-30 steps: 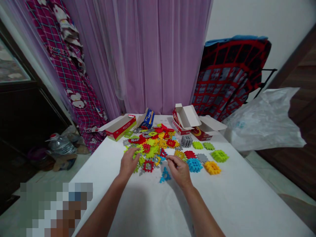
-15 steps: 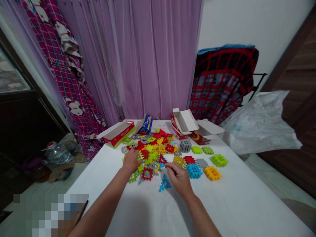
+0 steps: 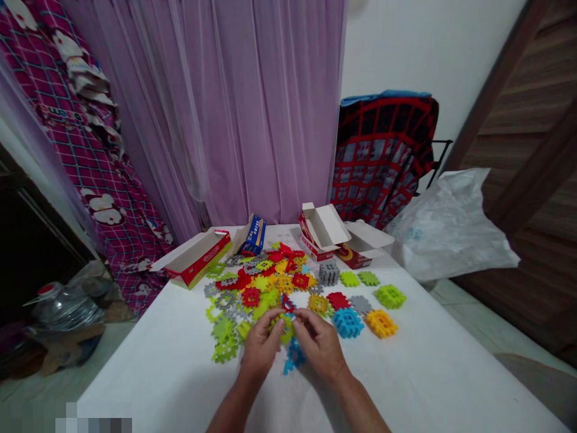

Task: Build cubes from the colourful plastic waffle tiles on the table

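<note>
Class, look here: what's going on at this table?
A person's left hand and right hand meet at the near edge of a pile of colourful toothed plastic tiles on the white table, both pinching a yellow-green plastic tile. A blue triangular tile lies just beneath them. Small single-colour stacks sit to the right.

Dim indoor light, soft shadows, wide-angle bending at edges, slight overall softness
</note>
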### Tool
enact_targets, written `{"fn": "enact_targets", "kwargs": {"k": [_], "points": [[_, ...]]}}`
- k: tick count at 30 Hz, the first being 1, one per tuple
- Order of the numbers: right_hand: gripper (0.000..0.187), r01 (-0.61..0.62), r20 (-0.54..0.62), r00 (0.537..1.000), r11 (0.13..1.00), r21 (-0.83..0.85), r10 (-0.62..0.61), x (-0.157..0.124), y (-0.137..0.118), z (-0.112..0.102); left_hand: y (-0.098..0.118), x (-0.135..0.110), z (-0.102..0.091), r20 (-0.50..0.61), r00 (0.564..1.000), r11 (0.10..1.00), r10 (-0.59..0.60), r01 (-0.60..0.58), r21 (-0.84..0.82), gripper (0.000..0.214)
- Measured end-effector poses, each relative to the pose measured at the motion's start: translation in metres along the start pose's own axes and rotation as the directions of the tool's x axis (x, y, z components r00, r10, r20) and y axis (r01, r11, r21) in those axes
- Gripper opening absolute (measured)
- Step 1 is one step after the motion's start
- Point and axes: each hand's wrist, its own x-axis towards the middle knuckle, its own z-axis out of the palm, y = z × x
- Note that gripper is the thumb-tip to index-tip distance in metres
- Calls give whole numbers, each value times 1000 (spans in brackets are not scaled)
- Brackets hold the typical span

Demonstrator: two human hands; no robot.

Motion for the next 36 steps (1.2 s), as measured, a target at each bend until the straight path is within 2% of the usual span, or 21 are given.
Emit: {"fn": "enact_targets", "kwargs": {"k": [4, 6, 9, 12, 17, 21, 27, 32, 36], "points": [[16, 1, 64, 998, 999, -54, 3, -2, -2, 5, -22, -6, 8, 14, 998, 982, -69, 70, -175, 54], [16, -20, 28, 999, 999, -41, 21, -1, 0, 5, -26, -4, 7, -32, 995, 967, -98, 87, -240, 58], [22, -105, -69, 992, 992, 67, 110, 2, 4, 3, -23, -3, 7, -67, 979, 938, -192, 163, -306, 61], [29, -198, -65, 975, 960, 195, 215, 5, 6, -1, -19, -3, 10, -9, 964, 918, -265, 250, -309, 56], [35, -251, -22, 964, 935, 251, 264, 5, 4, -2, -19, -8, 10, 80, 961, 922, -265, 277, -270, 48], [36, -258, 9, 965, 941, 218, 262, 2, 2, 2, -22, -10, 7, 129, 959, 933, -253, 277, -230, 48], [37, -256, 42, 967, 951, 175, 252, 1, 5, 4, -23, -11, 10, 61, 962, 925, -266, 272, -265, 50], [29, -192, 31, 981, 978, 82, 190, 2, 6, -1, -19, -12, 11, 51, 959, 913, -280, 282, -296, 52], [28, -120, 22, 993, 993, 19, 120, 4, 0, -10, -15, -10, 10, 32, 973, 946, -227, 229, -230, 51]]}}
